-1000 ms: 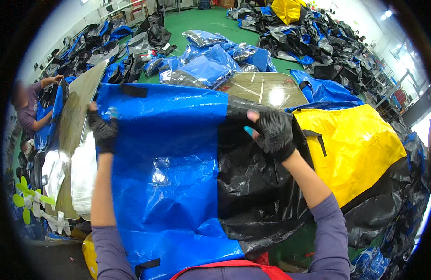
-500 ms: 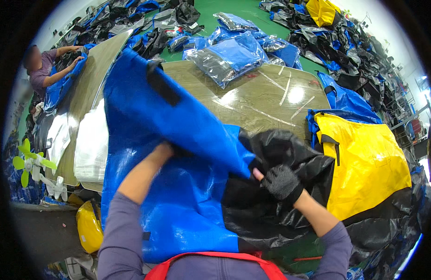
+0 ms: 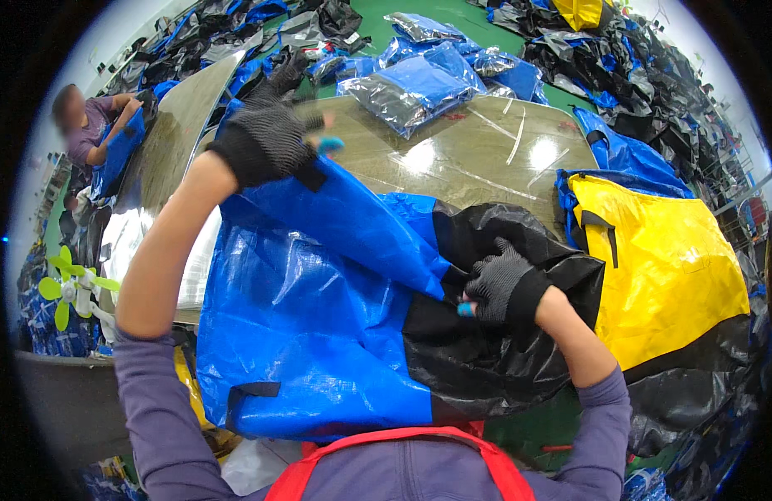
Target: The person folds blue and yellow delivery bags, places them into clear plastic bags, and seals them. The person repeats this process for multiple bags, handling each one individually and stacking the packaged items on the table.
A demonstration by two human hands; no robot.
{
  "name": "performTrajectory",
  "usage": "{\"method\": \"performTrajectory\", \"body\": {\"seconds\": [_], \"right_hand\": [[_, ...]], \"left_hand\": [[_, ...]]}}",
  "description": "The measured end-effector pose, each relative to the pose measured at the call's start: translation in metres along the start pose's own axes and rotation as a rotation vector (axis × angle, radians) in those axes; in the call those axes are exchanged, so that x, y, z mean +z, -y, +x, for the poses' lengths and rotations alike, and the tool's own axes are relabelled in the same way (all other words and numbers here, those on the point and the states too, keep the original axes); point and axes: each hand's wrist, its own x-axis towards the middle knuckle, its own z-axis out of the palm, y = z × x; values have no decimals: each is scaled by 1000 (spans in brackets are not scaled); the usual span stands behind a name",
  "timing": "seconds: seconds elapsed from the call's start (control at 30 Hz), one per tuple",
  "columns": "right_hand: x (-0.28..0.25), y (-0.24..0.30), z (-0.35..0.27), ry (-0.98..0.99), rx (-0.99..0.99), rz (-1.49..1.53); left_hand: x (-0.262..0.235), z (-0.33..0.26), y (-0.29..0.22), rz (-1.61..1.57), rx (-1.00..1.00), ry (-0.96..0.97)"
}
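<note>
The glossy blue-and-black plastic sheet [image 3: 311, 359] lies in front of you, overlapping the wood-patterned tabletop [image 3: 486, 159]. One upper blue flap is turned slantwise toward the black section; the lower blue part lies unfolded. Your black-gloved left grip [image 3: 306, 104] spreads wide by that flap; whether your black-gloved right grip [image 3: 469, 301] pinches anything, I cannot tell.

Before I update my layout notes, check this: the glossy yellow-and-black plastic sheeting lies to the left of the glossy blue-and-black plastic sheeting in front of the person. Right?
Wrong side: the glossy yellow-and-black plastic sheeting lies to the right of the glossy blue-and-black plastic sheeting in front of the person, as the head view shows.
</note>
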Motion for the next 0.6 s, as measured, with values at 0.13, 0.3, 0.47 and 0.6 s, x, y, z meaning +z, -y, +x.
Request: {"method": "performTrajectory", "body": {"seconds": [0.13,0.3,0.47,0.6], "right_hand": [[-3,-20,-21,-657,315,25],[72,0,-25,-246,541,-121],[84,-14,-21,-221,453,-108],[72,-45,-32,-313,571,385]], "left_hand": [[-10,-33,-36,335,2,261],[99,-168,-74,28,-486,351],[186,-237,-63,-51,-477,164],[179,-255,-15,-526,-1213,-238]]}}
